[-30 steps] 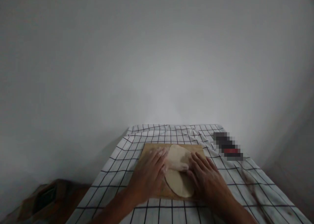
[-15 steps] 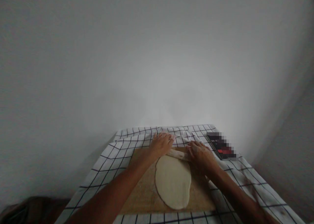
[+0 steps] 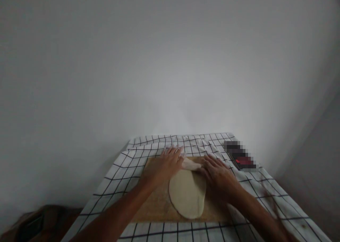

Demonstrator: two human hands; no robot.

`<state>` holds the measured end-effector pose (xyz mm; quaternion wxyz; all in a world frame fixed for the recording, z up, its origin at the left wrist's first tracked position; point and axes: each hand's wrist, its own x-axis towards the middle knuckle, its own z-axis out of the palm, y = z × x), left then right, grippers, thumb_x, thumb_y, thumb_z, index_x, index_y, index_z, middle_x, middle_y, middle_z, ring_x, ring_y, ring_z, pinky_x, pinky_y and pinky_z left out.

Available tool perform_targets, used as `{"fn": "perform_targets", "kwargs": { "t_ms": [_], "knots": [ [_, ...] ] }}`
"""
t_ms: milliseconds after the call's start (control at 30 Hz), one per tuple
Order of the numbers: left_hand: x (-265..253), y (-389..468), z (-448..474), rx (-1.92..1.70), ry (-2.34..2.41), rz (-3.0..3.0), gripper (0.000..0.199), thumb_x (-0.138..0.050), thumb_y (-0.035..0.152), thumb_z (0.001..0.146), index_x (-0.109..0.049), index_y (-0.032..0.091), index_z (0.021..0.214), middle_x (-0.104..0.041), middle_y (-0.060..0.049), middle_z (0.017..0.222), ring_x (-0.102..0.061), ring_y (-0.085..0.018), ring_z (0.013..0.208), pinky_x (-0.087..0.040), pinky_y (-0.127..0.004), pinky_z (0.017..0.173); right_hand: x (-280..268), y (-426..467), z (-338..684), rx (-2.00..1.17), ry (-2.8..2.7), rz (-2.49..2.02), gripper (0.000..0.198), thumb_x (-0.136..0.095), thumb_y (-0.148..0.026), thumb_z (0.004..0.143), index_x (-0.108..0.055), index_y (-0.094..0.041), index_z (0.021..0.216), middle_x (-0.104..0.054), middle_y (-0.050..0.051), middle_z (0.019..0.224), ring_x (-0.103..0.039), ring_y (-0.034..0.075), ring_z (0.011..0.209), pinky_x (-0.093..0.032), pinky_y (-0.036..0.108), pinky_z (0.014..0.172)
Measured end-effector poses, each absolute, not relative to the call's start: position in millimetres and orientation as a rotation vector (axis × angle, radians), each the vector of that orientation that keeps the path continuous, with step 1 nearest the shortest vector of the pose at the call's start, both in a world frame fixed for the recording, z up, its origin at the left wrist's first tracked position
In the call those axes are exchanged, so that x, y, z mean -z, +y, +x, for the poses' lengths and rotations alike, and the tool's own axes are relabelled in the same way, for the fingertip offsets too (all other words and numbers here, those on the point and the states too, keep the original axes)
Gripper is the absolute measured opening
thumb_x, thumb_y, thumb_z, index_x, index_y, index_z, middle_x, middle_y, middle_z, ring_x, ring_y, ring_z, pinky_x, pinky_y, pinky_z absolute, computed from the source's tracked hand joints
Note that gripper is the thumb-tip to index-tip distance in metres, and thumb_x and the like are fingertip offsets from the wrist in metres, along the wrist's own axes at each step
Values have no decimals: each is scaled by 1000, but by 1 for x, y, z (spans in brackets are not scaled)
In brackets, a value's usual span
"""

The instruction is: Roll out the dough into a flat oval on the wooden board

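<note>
A flat oval sheet of pale dough (image 3: 187,196) lies on a wooden board (image 3: 156,212). Across its far end rests a pale rolling pin (image 3: 191,164), only its middle showing; whether dough is wrapped round it I cannot tell. My left hand (image 3: 168,162) presses on the pin's left end, fingers stretched forward. On the right end lies my right hand (image 3: 219,173), palm down, its fingers also stretched out and a little spread. Both hands cover the pin's ends.
Under the board is a white cloth (image 3: 117,180) with a dark grid pattern. A dark, partly pixelated phone-like device (image 3: 237,156) lies at the right edge. Behind stands a plain wall (image 3: 170,65). Some dark object (image 3: 34,222) sits low at the left.
My fingers have gone from curled over the pin to stretched forward. Both hands have tilted flatter as the pin turned under them. The view has shifted slightly.
</note>
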<state>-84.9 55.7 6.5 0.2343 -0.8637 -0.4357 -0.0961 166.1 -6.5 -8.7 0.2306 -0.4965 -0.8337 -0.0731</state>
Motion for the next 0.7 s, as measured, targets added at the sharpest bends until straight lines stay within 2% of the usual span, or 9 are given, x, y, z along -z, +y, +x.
{"fn": "perform_targets", "kwargs": {
  "t_ms": [67, 167, 300, 367, 467, 533, 600, 700],
  "knots": [
    [-5, 16, -99, 346, -1182, -2354, 45, -39, 26, 105, -47, 18, 148, -50, -13, 154, -47, -30, 141, -44, -51, 112, 15, -41, 163, 216, -2279, -1328, 45, -41, -29, 104, -49, -17, 146, -54, 10, 150, -46, 25, 142, -42, 46, 116],
    [1, -35, -121, 366, -1124, -2367, 54, -38, 27, 104, -31, 21, 158, -37, -6, 163, -35, -25, 150, -37, -47, 120, 22, -79, 162, 304, -2324, -1198, 56, -45, -29, 102, -35, -21, 157, -45, 7, 157, -42, 27, 145, -40, 50, 117],
    [7, -53, -134, 397, -1133, -2379, 60, -40, 27, 103, -24, 22, 161, -32, -4, 165, -32, -24, 151, -36, -43, 122, 19, -77, 158, 263, -2325, -1197, 52, -43, -32, 104, -38, -24, 155, -47, 6, 156, -43, 26, 144, -36, 53, 119],
    [5, -36, -128, 413, -1162, -2399, 57, -40, 29, 104, -29, 26, 159, -38, -3, 162, -37, -24, 149, -39, -45, 120, 13, -52, 154, 192, -2295, -1289, 44, -40, -33, 106, -49, -25, 148, -54, 6, 151, -46, 26, 142, -34, 54, 119],
    [-4, 13, -109, 316, -1266, -2412, 47, -39, 28, 104, -45, 26, 151, -49, -7, 155, -45, -27, 144, -42, -50, 116, 1, 1, 150, 130, -2281, -1460, 38, -34, -35, 108, -65, -25, 127, -61, 8, 142, -50, 28, 138, -36, 56, 115],
    [-9, 52, -96, 217, -1333, -2394, 45, -35, 25, 105, -50, 23, 147, -52, -11, 153, -47, -33, 142, -41, -61, 112, -8, 37, 149, 107, -2288, -1567, 41, -31, -34, 108, -68, -22, 118, -67, 11, 133, -58, 27, 129, -42, 49, 110],
    [-12, 86, -88, 185, -1319, -2420, 42, -38, 25, 104, -55, 25, 142, -50, -11, 154, -48, -37, 140, -44, -65, 107, -17, 67, 151, 100, -2290, -1630, 42, -29, -30, 108, -69, -18, 116, -70, 14, 124, -63, 24, 119, -45, 41, 106],
    [-12, 113, -84, 149, -1293, -2457, 38, -45, 23, 102, -62, 26, 135, -47, -12, 156, -46, -40, 141, -47, -66, 104, -24, 89, 155, 110, -2319, -1630, 36, -36, -23, 105, -68, -14, 119, -69, 15, 126, -60, 23, 124, -43, 36, 108]
  ]
}}
